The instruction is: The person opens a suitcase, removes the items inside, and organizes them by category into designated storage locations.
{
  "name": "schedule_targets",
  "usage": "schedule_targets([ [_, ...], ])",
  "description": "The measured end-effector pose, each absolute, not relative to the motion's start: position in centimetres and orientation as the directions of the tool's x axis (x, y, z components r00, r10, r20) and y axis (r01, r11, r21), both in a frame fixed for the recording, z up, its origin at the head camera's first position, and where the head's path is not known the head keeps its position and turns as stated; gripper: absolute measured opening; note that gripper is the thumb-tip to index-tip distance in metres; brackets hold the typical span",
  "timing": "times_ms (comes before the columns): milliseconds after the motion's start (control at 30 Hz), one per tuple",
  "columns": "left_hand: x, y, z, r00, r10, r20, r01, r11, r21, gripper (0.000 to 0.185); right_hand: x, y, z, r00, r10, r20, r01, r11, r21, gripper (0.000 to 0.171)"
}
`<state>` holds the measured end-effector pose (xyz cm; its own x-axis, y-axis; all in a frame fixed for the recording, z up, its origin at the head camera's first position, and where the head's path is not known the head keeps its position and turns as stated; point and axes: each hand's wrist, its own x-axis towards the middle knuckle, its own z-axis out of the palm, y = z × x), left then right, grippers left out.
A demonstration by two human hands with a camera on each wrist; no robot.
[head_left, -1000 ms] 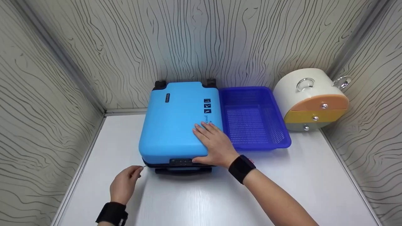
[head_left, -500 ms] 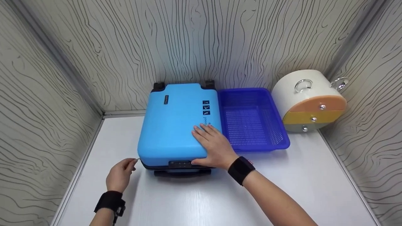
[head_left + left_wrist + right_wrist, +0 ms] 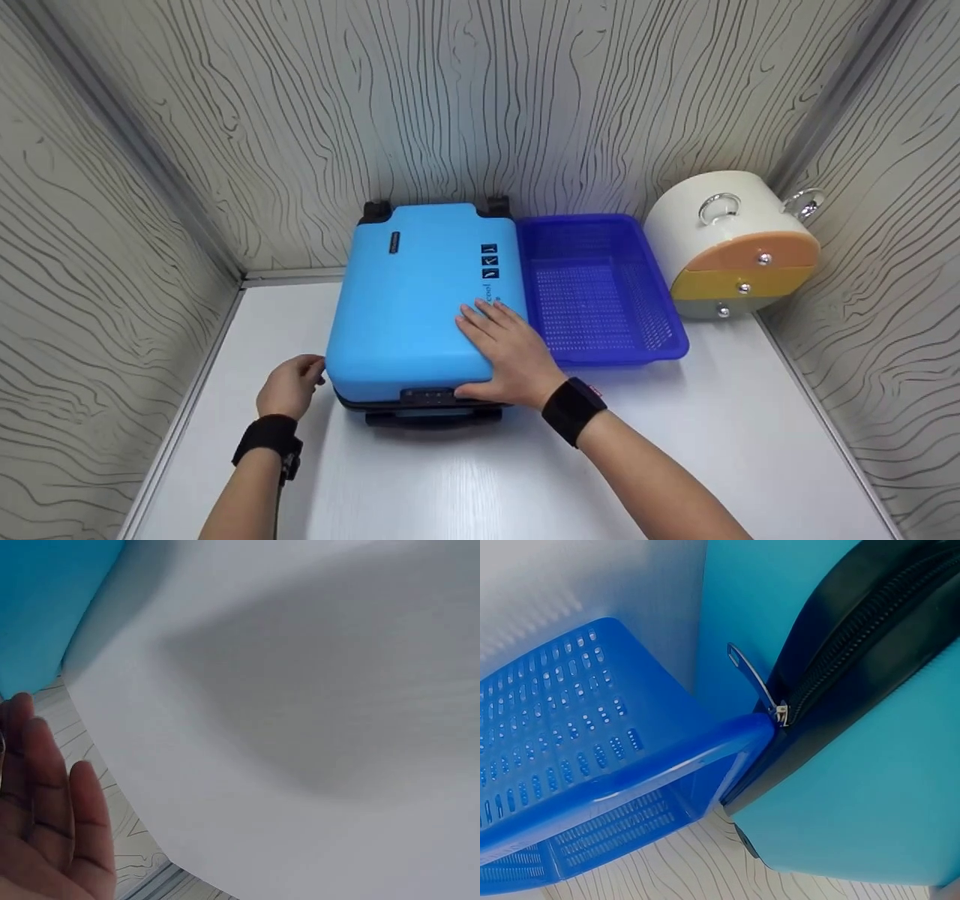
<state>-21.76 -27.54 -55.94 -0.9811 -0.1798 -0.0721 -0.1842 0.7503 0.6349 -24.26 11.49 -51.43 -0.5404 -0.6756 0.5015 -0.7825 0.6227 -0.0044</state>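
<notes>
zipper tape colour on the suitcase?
Black, on the light-blue hard-shell suitcase; clearest in the right wrist view.

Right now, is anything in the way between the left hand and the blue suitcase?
Nothing visible stands between them. The left hand is already right at the near left corner of the blue suitcase, where the zip runs, with only bare white table beneath it. The right hand rests flat on the lid.

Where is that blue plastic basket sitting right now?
In the head view, the blue basket sits on the white table near the back wall, right of centre, between the light-blue suitcase and the round white drawer box.
</notes>
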Motion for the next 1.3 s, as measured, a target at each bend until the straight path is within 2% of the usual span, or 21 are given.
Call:
schedule_targets([
  [200, -22.3, -27.9, -56.0, -0.977, -0.169, -0.131, -0.213, 0.724, 0.656, 0.037, -24.1, 11.0, -51.6, -0.539, -0.681, 0.495, -0.784, 0.620, -0.001, 0.106],
  [333, -22.7, -28.1, -54.6, -0.982, -0.133, -0.136, -0.190, 0.721, 0.667, 0.051, -24.2, 10.9, -51.7, -0.540, -0.681, 0.495, -0.783, 0.622, 0.001, 0.106],
  [500, -24.3, -27.6, -50.4, -0.995, 0.007, -0.103, -0.074, 0.646, 0.760, 0.075, -24.2, 11.0, -51.8, -0.535, -0.674, 0.509, -0.783, 0.622, 0.000, 0.107],
  [633, -25.4, -25.4, -48.1, -0.990, 0.138, -0.040, 0.050, 0.593, 0.804, 0.078, -24.2, 11.1, -51.8, -0.534, -0.676, 0.508, -0.784, 0.621, 0.003, 0.107],
  [800, -26.0, -22.7, -48.1, -0.970, 0.244, -0.016, 0.151, 0.647, 0.747, 0.071, -24.2, 11.4, -51.7, -0.533, -0.672, 0.514, -0.780, 0.625, 0.009, 0.106],
  [1000, -26.0, -22.2, -48.6, -0.967, 0.251, 0.044, 0.211, 0.694, 0.688, 0.063, -24.2, 11.6, -51.7, -0.540, -0.670, 0.509, -0.780, 0.625, -0.005, 0.106],
  [1300, -23.5, -23.0, -49.4, -0.924, 0.323, 0.204, 0.382, 0.771, 0.510, 0.057, -24.6, 11.9, -51.8, -0.477, -0.712, 0.516, -0.819, 0.573, 0.035, 0.104],
])
